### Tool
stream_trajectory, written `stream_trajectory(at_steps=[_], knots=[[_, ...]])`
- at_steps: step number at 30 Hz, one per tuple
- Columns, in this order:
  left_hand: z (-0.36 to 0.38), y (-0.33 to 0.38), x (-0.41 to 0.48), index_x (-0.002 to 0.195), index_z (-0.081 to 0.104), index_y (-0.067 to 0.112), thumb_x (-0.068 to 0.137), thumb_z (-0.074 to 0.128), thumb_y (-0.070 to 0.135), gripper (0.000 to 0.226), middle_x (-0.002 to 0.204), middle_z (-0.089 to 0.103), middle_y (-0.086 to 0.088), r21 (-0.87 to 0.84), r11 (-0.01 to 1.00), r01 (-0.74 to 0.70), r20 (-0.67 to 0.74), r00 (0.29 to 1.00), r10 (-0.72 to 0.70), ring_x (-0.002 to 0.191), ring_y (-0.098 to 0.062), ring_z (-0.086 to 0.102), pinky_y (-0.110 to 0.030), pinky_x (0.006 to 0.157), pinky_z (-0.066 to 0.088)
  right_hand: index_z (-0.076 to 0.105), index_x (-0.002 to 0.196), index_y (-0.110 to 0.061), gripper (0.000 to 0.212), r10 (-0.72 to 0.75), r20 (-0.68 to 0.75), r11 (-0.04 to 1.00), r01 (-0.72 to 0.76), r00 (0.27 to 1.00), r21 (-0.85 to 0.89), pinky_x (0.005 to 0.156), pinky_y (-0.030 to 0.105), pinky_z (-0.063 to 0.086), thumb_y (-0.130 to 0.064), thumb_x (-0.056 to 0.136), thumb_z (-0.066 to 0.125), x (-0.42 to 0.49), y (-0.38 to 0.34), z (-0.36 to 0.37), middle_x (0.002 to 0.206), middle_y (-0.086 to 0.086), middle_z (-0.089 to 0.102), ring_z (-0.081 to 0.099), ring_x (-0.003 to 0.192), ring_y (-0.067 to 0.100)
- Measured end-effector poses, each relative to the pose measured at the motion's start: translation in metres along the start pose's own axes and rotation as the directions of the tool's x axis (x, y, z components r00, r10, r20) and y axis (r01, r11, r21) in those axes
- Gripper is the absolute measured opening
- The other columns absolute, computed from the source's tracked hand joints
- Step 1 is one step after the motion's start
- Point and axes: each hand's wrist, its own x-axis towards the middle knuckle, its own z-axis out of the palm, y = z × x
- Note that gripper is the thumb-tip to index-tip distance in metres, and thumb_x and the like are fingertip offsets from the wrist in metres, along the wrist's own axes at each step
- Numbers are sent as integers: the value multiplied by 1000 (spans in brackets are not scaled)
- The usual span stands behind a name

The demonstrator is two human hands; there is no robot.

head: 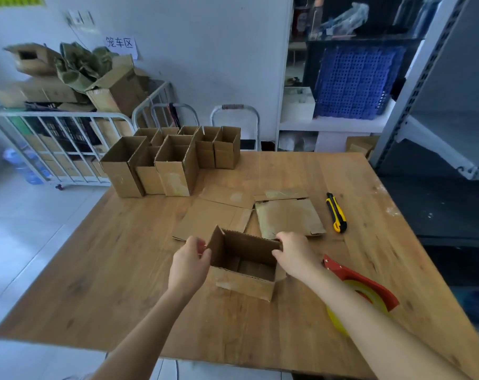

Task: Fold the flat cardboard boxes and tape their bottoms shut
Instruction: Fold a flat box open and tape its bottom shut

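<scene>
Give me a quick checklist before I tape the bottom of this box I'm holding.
1. Squared-open box: ok, it stands opening-up on the table.
2. Grip: ok, left hand holds the left wall, right hand pinches the far right corner.
3. Bottom flaps closed: cannot tell, the inside is dim.
4. Reach to tape dispenser: ok, it lies beside the right forearm.
5. Clearance from utility knife: ok, it lies apart, far right.

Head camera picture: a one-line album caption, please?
An open box gripped by left hand and right hand on the table, tape dispenser nearby.
</scene>
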Motion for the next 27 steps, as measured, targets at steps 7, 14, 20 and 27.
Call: stream_trajectory(at_steps=[7,14,20,27], knots=[[-17,-11,-17,126,51,17,96,51,24,30,114,60,2,245,966,-78,7,997,79,98,-10,58,-21,77,50,65,107,-14,22,-84,36,988,88,996,-126,50,19,32,-29,99,50,13,-1,4,90,0,56,55,79,17],[-19,-9,-28,128,48,22,95,53,27,34,114,57,4,363,925,-114,60,993,99,100,-10,56,-21,80,52,60,86,-18,24,-141,63,989,143,988,-41,52,17,31,-20,102,42,12,7,-4,84,0,58,51,75,14],[-19,4,-23,132,47,20,95,52,24,38,122,56,2,441,885,-147,43,989,143,110,-14,55,-24,85,52,32,60,-14,40,-169,24,981,165,985,105,46,22,20,-15,99,45,7,10,-20,59,0,34,32,52,12],[-35,23,11,132,45,21,94,55,30,40,113,56,5,466,866,-178,4,980,200,100,-9,55,-21,81,50,49,71,8,25,-69,-57,898,87,996,432,47,19,48,-4,93,47,30,7,-38,68,18,58,58,56,18]])
